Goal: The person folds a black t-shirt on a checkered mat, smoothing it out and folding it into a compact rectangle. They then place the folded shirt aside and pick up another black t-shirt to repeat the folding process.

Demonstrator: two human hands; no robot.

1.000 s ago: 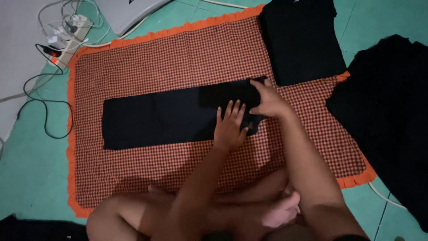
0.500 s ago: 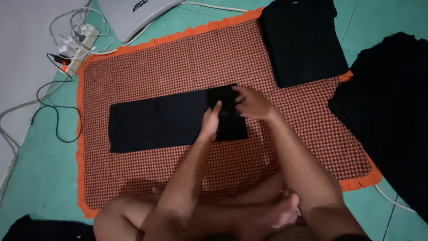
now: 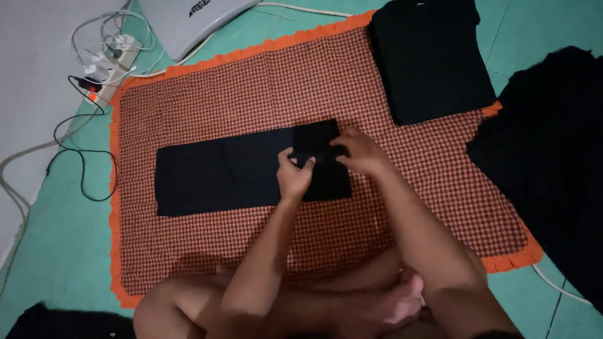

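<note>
A view from above of a person sitting on a green floor (image 3: 56,251), working over a red-and-black checked cloth (image 3: 251,94) with an orange frilled edge.

At the far left, a tangle of white and black cables (image 3: 75,125) runs to a power strip (image 3: 107,69) with a small red light. Just above it, at the top edge, lies a closed grey laptop (image 3: 195,19). In the bottom left corner a scrap of dark fabric (image 3: 63,320) shows, too dim to identify.

In the middle of the cloth lies a long black garment (image 3: 213,172), folded into a narrow strip running left to right. Its right end is doubled over into a thicker square. The left hand (image 3: 294,176) rests on this doubled part, fingers curled and pinching a fold of the fabric. The right hand (image 3: 363,152) sits just beside it, fingers bent and pressing on the same fold; it looks as if it grips the edge, though the dark fabric makes this hard to confirm.

Further right, at the top, a folded black garment (image 3: 433,59) lies flat on the cloth's corner. At the far right a loose pile of black clothing (image 3: 553,163) sits on the floor.

The person's bare forearms and crossed legs fill the bottom of the view.
</note>
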